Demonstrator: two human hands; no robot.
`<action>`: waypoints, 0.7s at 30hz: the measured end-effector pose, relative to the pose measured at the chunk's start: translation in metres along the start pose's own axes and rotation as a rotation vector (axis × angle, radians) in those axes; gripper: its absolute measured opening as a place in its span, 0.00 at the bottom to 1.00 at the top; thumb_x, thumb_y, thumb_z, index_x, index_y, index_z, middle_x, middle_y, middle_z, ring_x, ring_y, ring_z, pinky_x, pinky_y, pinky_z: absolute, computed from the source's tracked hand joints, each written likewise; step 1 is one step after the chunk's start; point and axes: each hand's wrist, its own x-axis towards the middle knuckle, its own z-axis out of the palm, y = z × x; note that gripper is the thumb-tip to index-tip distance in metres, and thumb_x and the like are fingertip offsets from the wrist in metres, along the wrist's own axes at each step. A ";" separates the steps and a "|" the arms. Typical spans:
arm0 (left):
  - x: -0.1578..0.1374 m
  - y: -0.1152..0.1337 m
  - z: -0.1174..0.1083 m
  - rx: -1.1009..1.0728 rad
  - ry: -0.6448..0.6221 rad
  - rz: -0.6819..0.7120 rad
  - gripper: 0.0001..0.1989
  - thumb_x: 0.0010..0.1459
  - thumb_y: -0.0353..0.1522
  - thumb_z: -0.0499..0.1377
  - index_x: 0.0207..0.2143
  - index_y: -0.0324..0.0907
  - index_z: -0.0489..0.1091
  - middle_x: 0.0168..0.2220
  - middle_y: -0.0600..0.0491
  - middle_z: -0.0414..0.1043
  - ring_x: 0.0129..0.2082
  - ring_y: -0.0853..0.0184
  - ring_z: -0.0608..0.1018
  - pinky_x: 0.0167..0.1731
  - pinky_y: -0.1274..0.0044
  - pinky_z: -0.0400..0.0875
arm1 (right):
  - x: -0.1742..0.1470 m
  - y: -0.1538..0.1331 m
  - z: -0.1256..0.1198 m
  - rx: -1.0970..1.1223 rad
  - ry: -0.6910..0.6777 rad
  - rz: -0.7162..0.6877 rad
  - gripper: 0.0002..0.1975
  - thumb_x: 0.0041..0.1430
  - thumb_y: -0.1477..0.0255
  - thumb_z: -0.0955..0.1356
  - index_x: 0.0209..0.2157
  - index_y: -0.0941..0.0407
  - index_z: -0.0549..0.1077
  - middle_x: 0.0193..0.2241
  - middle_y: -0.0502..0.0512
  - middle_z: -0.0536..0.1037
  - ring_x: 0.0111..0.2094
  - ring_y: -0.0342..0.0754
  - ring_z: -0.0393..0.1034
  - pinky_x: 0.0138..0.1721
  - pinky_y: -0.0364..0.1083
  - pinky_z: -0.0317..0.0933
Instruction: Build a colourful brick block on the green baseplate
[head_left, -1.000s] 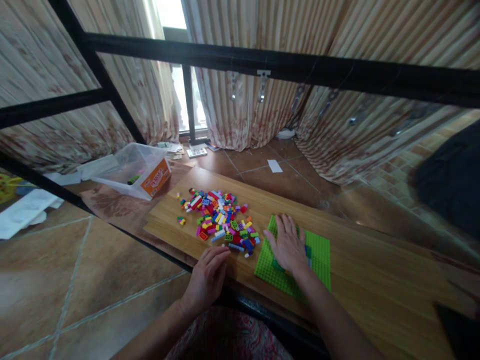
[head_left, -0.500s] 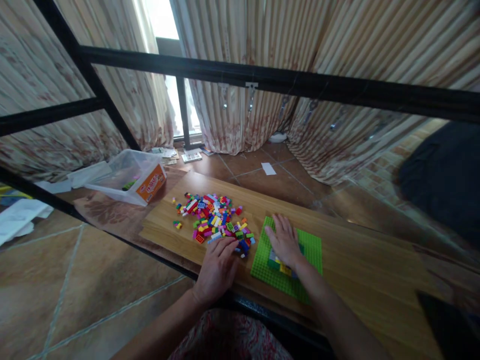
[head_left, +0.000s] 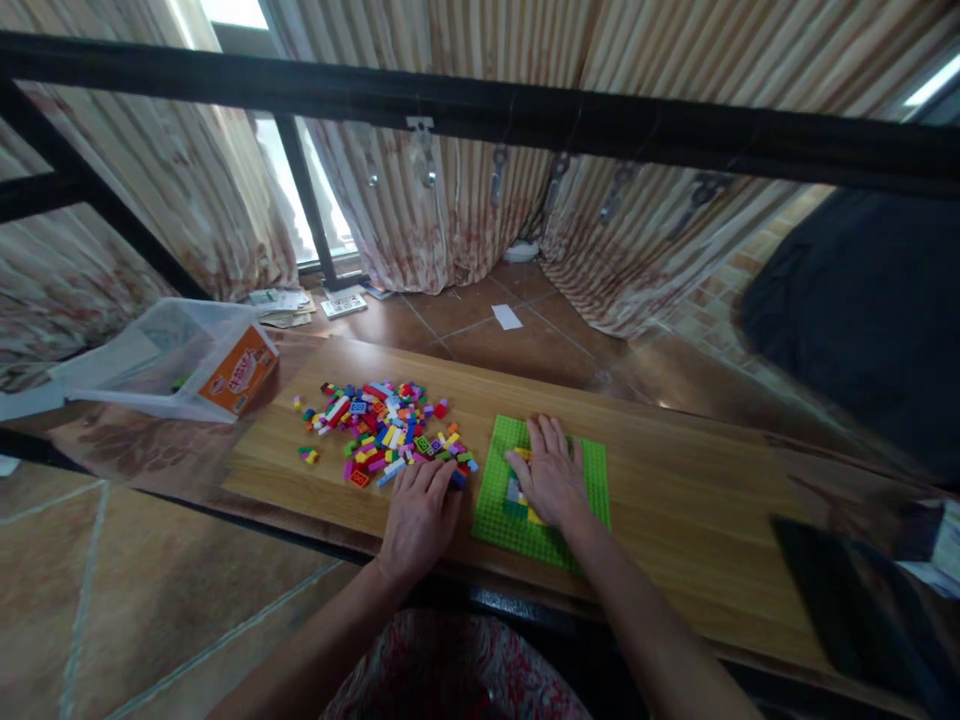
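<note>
My left hand [head_left: 420,515] rests palm down at the near edge of a heap of loose toy building bricks [head_left: 394,430]. Its fingers are loosely bent and lie against the bricks, with a blue brick [head_left: 458,479] by the fingertips; I see nothing gripped in it. On the right, a green baseplate [head_left: 491,500] carries a low build of joined bricks [head_left: 516,500] in green, grey and yellow. My right hand [head_left: 555,475] lies over this build with fingers stretched out and spread, covering much of it.
The wooden board [head_left: 675,530] lies under everything. At the left stands a clear plastic bin [head_left: 172,350] with an orange label, a few green pieces inside. A black bar [head_left: 465,95] crosses in front of the curtains. A dark flat object [head_left: 832,590] sits at the right end.
The view has shifted, so the scene sits further left. My right hand has moved slightly on the build, uncovering yellow bricks near its thumb. My left hand stays by the heap.
</note>
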 end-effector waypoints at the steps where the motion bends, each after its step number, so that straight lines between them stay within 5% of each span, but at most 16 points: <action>1: 0.001 -0.001 0.001 0.003 -0.001 -0.006 0.17 0.58 0.28 0.55 0.51 0.40 0.66 0.47 0.46 0.72 0.47 0.57 0.70 0.49 0.62 0.66 | -0.001 0.000 0.001 -0.007 0.009 -0.009 0.34 0.64 0.52 0.53 0.64 0.60 0.52 0.66 0.62 0.51 0.66 0.56 0.38 0.62 0.62 0.36; 12: 0.005 -0.009 -0.002 -0.027 0.025 0.005 0.13 0.60 0.29 0.53 0.47 0.42 0.69 0.42 0.47 0.74 0.43 0.60 0.72 0.45 0.65 0.67 | -0.005 0.005 0.008 0.004 0.206 -0.062 0.33 0.64 0.54 0.56 0.61 0.63 0.56 0.60 0.69 0.61 0.62 0.60 0.50 0.59 0.60 0.44; 21: -0.030 -0.021 -0.031 -0.009 0.091 -0.017 0.21 0.57 0.29 0.56 0.54 0.41 0.64 0.50 0.46 0.69 0.51 0.59 0.69 0.53 0.64 0.65 | -0.011 0.009 0.012 -0.038 0.144 -0.189 0.30 0.64 0.56 0.55 0.60 0.61 0.59 0.59 0.65 0.64 0.59 0.58 0.56 0.58 0.60 0.46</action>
